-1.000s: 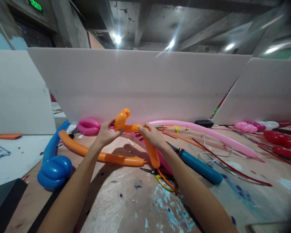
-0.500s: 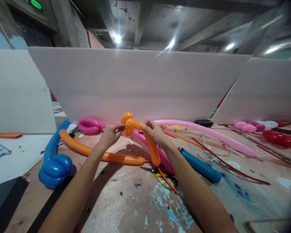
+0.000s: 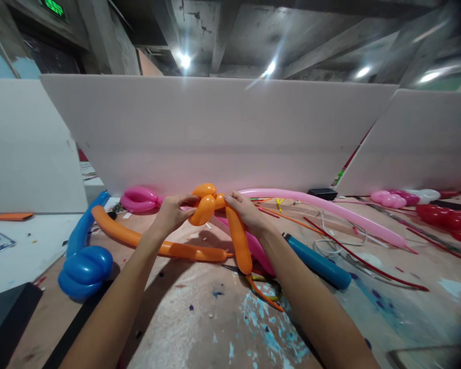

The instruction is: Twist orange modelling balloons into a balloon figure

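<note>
1. Three upright white panels, left (image 3: 26, 143), centre (image 3: 223, 133) and right (image 3: 426, 143), stand along the far side of the table (image 3: 184, 333), limiting reach forward.
2. Room to move lies on the near side, where a paint-flecked stretch of table top shows between the two forearms; a dark block (image 3: 11, 318) takes up the near left corner.
3. The twisted orange balloon (image 3: 204, 210) is held up near the middle, before the centre panel and above the table top.
4. Two hands work on it: the left hand (image 3: 174, 215) pinches its rounded bubbles between thumb and fingers, and the right hand (image 3: 248, 212) grips it at the bend where the long part begins.
5. Counted nearby: one straight-lying orange balloon (image 3: 194, 251), one blue balloon (image 3: 86, 271) with a bunched end, one light pink balloon (image 3: 322, 205), one teal pump (image 3: 318, 262), one black box (image 3: 322, 194), and one pair of scissors (image 3: 259, 279), partly hidden behind the held balloon.
6. The held balloon is glossy and bright orange: two plump bubbles side by side, a short segment between the hands, then a long smooth length slanting down to a thin, limp tail.
</note>
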Demonstrator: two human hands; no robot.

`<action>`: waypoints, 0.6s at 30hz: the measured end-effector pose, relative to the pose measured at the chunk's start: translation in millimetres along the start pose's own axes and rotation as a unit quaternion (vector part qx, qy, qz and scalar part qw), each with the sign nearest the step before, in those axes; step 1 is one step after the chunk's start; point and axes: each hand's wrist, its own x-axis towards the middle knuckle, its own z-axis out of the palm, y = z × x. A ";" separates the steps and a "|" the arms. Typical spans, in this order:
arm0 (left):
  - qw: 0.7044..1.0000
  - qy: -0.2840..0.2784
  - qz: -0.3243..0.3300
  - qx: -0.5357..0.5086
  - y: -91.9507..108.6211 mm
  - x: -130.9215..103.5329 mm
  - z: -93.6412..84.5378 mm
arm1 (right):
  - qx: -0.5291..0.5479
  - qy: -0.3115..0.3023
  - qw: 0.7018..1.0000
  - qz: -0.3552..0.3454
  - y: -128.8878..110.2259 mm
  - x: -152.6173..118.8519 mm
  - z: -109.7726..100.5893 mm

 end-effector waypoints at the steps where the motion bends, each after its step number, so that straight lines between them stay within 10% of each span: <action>1: 1.000 -0.001 0.007 -0.002 -0.3 0.0 -0.1 | 0.007 -0.004 1.000 0.001 -0.3 -0.2 0.0; 18: 0.987 -0.052 0.126 0.089 21.0 -4.1 -8.2 | 0.105 -0.028 0.991 0.080 12.4 -0.2 4.8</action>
